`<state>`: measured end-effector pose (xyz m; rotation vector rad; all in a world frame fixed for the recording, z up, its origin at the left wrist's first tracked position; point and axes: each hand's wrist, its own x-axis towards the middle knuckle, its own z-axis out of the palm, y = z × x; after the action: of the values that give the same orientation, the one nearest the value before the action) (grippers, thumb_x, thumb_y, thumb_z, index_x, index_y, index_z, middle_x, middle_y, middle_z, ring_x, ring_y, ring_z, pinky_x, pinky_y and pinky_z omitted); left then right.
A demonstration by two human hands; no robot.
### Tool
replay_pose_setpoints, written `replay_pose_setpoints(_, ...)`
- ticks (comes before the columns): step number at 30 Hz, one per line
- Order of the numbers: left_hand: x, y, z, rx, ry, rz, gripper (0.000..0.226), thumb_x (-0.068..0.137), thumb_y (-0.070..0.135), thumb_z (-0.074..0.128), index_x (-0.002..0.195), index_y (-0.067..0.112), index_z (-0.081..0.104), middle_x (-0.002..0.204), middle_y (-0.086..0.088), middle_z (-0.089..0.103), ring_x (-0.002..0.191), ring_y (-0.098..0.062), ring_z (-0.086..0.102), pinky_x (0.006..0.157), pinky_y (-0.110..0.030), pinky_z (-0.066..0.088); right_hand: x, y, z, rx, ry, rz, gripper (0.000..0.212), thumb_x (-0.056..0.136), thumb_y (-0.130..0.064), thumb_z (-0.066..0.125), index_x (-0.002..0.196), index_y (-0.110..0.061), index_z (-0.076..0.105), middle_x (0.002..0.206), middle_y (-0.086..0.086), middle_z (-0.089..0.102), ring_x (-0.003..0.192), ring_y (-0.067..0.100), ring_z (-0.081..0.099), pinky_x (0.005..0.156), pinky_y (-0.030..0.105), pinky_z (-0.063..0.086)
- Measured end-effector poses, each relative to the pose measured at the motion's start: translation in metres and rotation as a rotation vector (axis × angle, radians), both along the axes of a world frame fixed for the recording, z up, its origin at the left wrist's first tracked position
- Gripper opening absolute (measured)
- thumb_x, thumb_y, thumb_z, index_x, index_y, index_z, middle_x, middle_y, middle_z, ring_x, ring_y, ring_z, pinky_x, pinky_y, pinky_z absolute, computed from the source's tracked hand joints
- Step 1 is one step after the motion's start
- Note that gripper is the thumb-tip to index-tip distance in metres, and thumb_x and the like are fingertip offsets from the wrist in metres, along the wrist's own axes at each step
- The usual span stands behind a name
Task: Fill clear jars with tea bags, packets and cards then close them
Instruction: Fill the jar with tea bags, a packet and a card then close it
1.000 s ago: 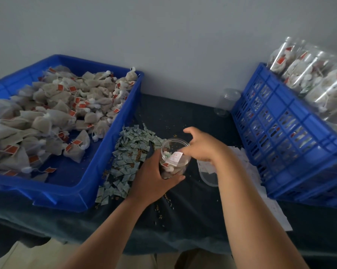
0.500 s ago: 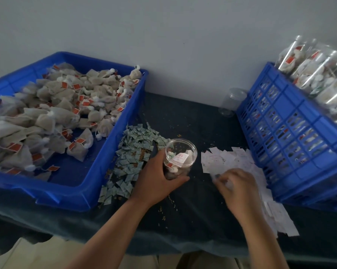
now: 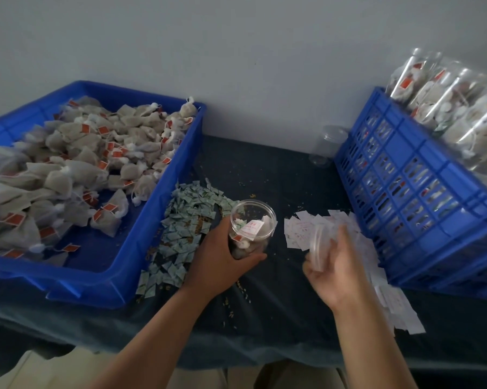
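- Far to the left of both grips, the blue tray [image 3: 119,287] holds loose tea bags [image 3: 77,169]. Neither hand is near them.
- The green packets [image 3: 186,220] lie in a heap just left of the left hand, touching its back edge.
- The left hand [image 3: 225,259] wraps the lower wall of the clear jar [image 3: 253,217], thumb toward the person and fingers curled round the far side. The jar stands upright on the table with its long axis vertical and its mouth open. It already holds tea bags and a card.
- The right hand [image 3: 340,270] is a little to the right of the jar and apart from it. Its fingers curl round what looks like a clear lid [image 3: 319,248], which is blurred and tilted on edge.
- From that grip, the jar's mouth lies up and to the left. My guess is that closing calls for levelling the lid over the rim.
- White cards [image 3: 301,228] spread beyond and right of the right hand, up against the blue crate [image 3: 405,175].
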<state>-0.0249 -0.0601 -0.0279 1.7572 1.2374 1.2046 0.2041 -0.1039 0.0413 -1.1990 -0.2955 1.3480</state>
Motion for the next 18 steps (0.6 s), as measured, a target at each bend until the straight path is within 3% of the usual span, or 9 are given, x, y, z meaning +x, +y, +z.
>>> replay_pose_setpoints(2,0.0,0.0,0.0,0.003,-0.003,-0.002,0.084,0.068,0.068,0.092,0.137,0.064,0.045,0.134,0.031,0.063,0.125,0.006,0.061,0.102,-0.024,0.054,-0.004,-0.001,-0.001,0.054,0.084,0.119,0.015,0.1,-0.03,0.069,0.099,-0.016,0.067,0.069,-0.003,0.05,0.056,0.01,0.044,0.058,0.025,0.037)
replay_pose_setpoints(4,0.0,0.0,0.0,0.001,-0.001,0.0,0.082,0.068,0.067,0.092,0.137,0.061,0.046,0.133,0.03,0.065,0.124,0.005,0.062,0.101,-0.026,0.055,-0.007,0.0,0.001,0.099,0.174,0.15,0.022,0.1,-0.01,0.062,0.121,-0.005,0.065,0.072,0.0,0.049,0.058,0.009,0.049,0.054,0.022,0.046)
replay_pose_setpoints(6,0.0,0.0,0.0,0.006,-0.006,-0.003,0.08,0.07,0.065,0.092,0.136,0.058,0.048,0.131,0.028,0.066,0.122,0.004,0.064,0.099,-0.027,0.056,-0.01,0.004,0.006,0.142,0.241,0.161,0.035,0.104,-0.008,0.059,0.138,0.0,0.061,0.075,0.0,0.053,0.061,0.007,0.053,0.056,0.021,0.051)
replay_pose_setpoints(9,0.0,0.0,0.001,0.015,-0.015,-0.011,0.079,0.071,0.061,0.093,0.136,0.057,0.049,0.13,0.028,0.067,0.122,0.003,0.065,0.098,-0.027,0.057,-0.019,0.015,0.015,0.188,0.172,0.211,0.03,0.098,-0.013,0.074,0.127,-0.002,0.072,0.08,0.003,0.061,0.065,0.007,0.06,0.063,0.022,0.057)
replay_pose_setpoints(11,0.001,0.0,0.002,0.002,-0.013,-0.006,0.081,0.071,0.062,0.093,0.138,0.053,0.05,0.129,0.027,0.068,0.121,0.002,0.066,0.098,-0.031,0.058,-0.03,0.024,0.019,0.178,-0.035,0.259,0.012,0.102,-0.02,0.073,0.108,-0.011,0.078,0.078,0.004,0.064,0.067,0.009,0.066,0.067,0.025,0.059)
replay_pose_setpoints(12,0.001,0.0,0.002,-0.004,-0.014,-0.01,0.082,0.071,0.062,0.093,0.14,0.051,0.05,0.13,0.026,0.068,0.122,0.001,0.066,0.098,-0.032,0.058,-0.038,0.027,0.021,0.158,-0.242,0.296,0.014,0.104,-0.028,0.07,0.101,-0.017,0.079,0.081,0.004,0.069,0.071,0.009,0.069,0.071,0.027,0.059)
replay_pose_setpoints(14,0.001,0.0,0.003,0.0,-0.018,-0.028,0.083,0.074,0.059,0.093,0.144,0.049,0.049,0.133,0.025,0.067,0.124,0.001,0.064,0.099,-0.031,0.057,-0.051,0.03,0.023,0.128,-0.699,0.346,0.017,0.105,-0.042,0.066,0.101,-0.033,0.08,0.093,-0.011,0.079,0.085,0.002,0.073,0.078,0.026,0.055)
replay_pose_setpoints(15,0.001,0.0,0.004,0.006,-0.022,-0.035,0.082,0.075,0.057,0.093,0.144,0.049,0.049,0.134,0.025,0.067,0.124,0.0,0.064,0.099,-0.032,0.057,-0.056,0.03,0.024,0.141,-0.839,0.329,0.015,0.104,-0.044,0.065,0.101,-0.038,0.078,0.096,-0.019,0.079,0.089,-0.003,0.072,0.077,0.024,0.053)
replay_pose_setpoints(18,0.001,0.0,0.004,-0.003,-0.029,-0.029,0.077,0.074,0.056,0.092,0.14,0.049,0.053,0.131,0.024,0.068,0.122,-0.001,0.065,0.097,-0.036,0.059,-0.065,0.034,0.028,0.296,-1.122,0.289,0.016,0.101,-0.04,0.064,0.101,-0.033,0.079,0.094,-0.014,0.078,0.09,0.001,0.071,0.068,0.029,0.057)
